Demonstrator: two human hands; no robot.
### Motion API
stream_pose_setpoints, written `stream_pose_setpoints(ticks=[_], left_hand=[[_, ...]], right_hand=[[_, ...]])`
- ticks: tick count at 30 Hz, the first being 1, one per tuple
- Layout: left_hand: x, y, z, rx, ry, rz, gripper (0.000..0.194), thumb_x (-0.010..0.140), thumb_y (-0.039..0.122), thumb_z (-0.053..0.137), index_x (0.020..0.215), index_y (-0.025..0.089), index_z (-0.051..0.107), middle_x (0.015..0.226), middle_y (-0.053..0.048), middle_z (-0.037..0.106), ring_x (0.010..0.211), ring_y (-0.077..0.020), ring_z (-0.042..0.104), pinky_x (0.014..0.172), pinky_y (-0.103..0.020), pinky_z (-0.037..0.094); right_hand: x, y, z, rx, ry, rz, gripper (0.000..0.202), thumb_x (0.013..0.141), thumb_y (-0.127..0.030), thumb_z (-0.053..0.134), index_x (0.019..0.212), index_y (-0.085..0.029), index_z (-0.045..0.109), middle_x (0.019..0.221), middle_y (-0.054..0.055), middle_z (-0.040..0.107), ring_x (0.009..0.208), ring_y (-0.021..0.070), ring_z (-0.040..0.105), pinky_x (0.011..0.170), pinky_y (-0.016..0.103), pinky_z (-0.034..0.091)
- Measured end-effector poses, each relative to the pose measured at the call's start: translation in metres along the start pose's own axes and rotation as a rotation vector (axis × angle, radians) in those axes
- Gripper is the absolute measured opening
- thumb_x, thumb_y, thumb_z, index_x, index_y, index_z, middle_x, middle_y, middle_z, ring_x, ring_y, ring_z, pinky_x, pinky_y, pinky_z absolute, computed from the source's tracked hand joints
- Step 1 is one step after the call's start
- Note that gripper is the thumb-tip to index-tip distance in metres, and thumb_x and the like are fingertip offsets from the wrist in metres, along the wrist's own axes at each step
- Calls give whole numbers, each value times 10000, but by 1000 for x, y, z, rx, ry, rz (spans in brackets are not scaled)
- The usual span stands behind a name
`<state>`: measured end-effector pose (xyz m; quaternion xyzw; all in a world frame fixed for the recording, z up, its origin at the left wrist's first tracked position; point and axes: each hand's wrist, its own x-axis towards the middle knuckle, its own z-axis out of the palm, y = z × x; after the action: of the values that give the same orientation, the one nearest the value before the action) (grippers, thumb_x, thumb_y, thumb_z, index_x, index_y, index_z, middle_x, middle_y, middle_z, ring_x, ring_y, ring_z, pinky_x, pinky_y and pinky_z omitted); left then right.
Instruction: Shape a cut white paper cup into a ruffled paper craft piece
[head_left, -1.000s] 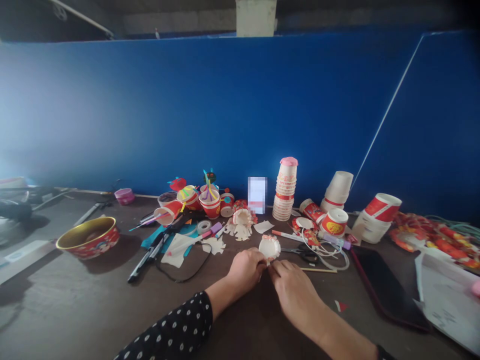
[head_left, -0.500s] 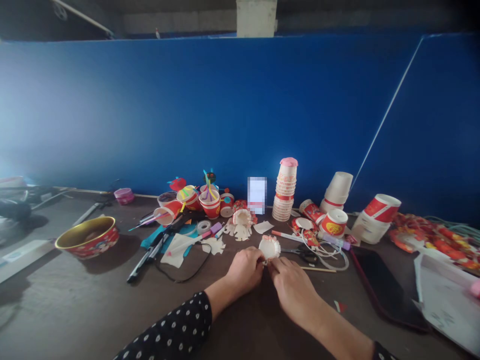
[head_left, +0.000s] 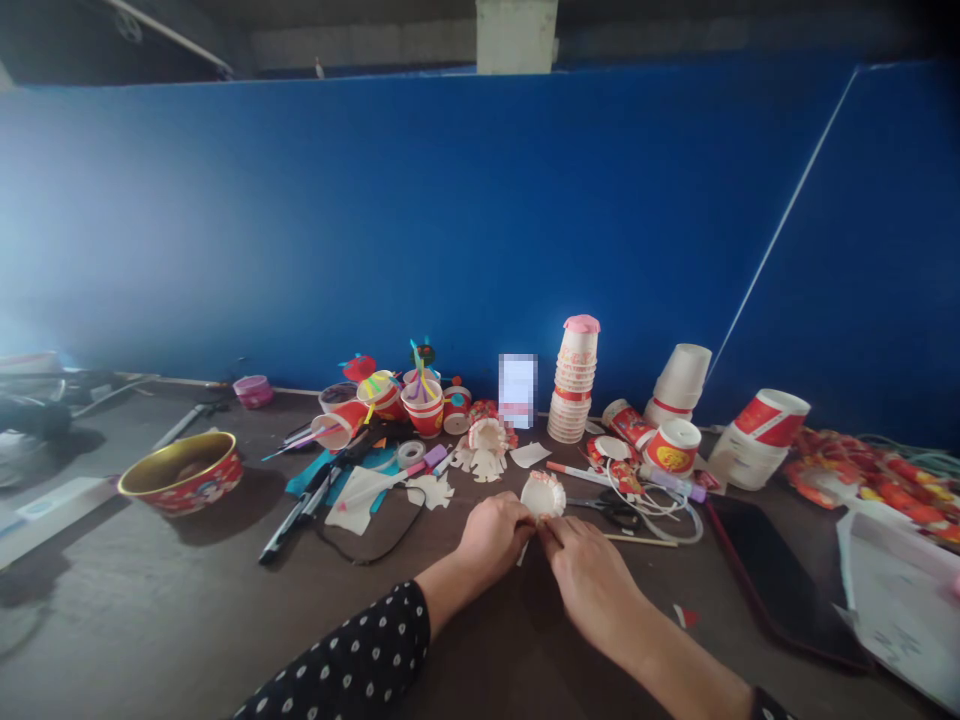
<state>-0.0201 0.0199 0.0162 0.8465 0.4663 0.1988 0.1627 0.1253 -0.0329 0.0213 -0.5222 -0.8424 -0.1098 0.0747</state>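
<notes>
Between my two hands is a small cut-down paper cup [head_left: 541, 495], its round white base facing up and its rim a ring of curled paper strips. The fingertips of my left hand [head_left: 496, 538] pinch its near left edge. Opposite them, my right hand [head_left: 589, 562] closes its fingers on the near right edge. A thin white paper strip [head_left: 523, 552] hangs below the left fingertips. Just behind the cup stands another curled and fringed paper cup [head_left: 487, 440]. Scissors [head_left: 611, 508] lie right of the cup, beside a thin wooden stick [head_left: 641, 540].
Tall stacked paper cups [head_left: 572, 385] stand at the back. A red and gold bowl [head_left: 184, 475] sits at left, near a black folded tripod [head_left: 304, 510]. On the right lie a dark tablet [head_left: 780, 580] and white paper [head_left: 900, 600]. Decorated cups [head_left: 422, 405] stand behind the tape roll [head_left: 410, 455].
The view has shifted slightly, so everything sits a little further right. A thin white strip now shows below my left fingertips. Both hands keep their hold on the cup.
</notes>
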Motion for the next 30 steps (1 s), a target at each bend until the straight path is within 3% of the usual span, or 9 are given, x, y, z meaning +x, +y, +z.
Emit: stream_pose_setpoints(ticks=[8,20,30], left_hand=[[1,4,-1,46,-16,-63,211,842,222,493,789,202,696,796,-30,624,773,-168,582,675,-222,415],[1,1,6,48,55,-60,158,850,225,510,806,163,649,806,-40,629,772,-176,583,678,-236,418],[-2,0,2,9,51,71,219,843,175,491,734,161,679,730,-43,608,729,-165,569,670,-226,414]], right_hand=[[-7,2,5,-2,-7,-57,409,802,-11,416,1181,-73,558,1140,168,608,1017,235,575,872,346,445],[0,1,-1,-19,-65,-2,378,839,-33,404,1173,-96,571,1060,132,637,959,232,579,842,349,443],[-1,1,-3,-25,-109,24,396,843,-37,384,1188,-117,561,1143,122,596,992,239,545,859,337,431]])
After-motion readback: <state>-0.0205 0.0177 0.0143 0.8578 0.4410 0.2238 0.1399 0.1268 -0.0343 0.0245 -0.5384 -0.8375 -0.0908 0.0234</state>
